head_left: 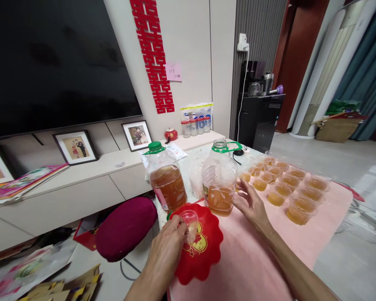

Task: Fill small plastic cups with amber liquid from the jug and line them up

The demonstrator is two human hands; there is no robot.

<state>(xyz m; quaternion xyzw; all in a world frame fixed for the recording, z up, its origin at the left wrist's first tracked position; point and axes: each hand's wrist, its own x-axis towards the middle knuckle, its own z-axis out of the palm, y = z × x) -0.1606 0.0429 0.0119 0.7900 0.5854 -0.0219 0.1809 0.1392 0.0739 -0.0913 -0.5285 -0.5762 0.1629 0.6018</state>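
Note:
My left hand [171, 239] grips a clear plastic cup [191, 222] over a red scalloped dish [211, 257] with a gold print; the cup looks to have nothing in it. My right hand [252, 205] has its fingers apart beside an uncapped plastic jug [219, 184], part full of amber liquid. Whether its fingertips touch the jug is hard to tell. Left of that jug stands a second jug [167, 184] with a green cap and more amber liquid. Several clear cups of amber liquid [301, 209] are grouped to the right on a pink cloth [253, 255].
A stack of clear cups [196, 177] stands behind the jugs. On the left is a maroon round stool [127, 228], with a white cabinet [90, 188] behind it bearing framed photos [75, 147]. Lidded glass jars [193, 128] stand at the back.

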